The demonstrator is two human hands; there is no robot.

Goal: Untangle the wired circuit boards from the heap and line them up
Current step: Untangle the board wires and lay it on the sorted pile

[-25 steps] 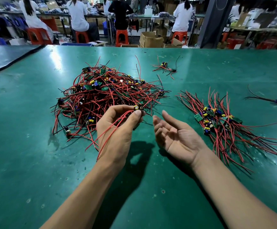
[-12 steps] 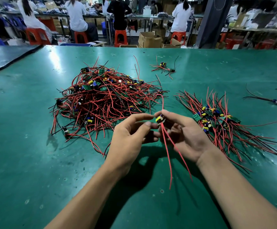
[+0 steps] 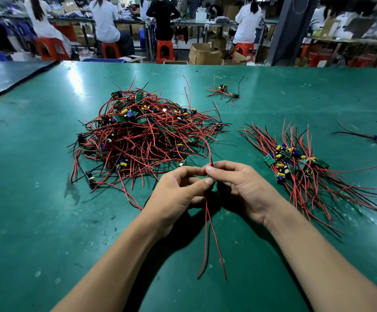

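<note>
A tangled heap (image 3: 147, 134) of small green circuit boards with red and black wires lies on the green table, left of centre. To the right lies a lined-up row (image 3: 295, 163) of boards with their wires fanned out. My left hand (image 3: 178, 190) and my right hand (image 3: 239, 188) meet in front of the heap and both pinch one wired board (image 3: 207, 233). The board itself is hidden between my fingers. Its red wires hang down toward me, and one red wire curves up toward the heap.
A small cluster of wired boards (image 3: 225, 92) lies farther back on the table (image 3: 48, 221). A single wired board (image 3: 376, 138) lies at the right edge. Beyond the far edge, people sit on red stools at other benches, with cardboard boxes on the floor.
My left hand pulled a board out of the heap and brought it to my right hand. Both hands now hold it, turned so the board is hidden and its wires hang down.
</note>
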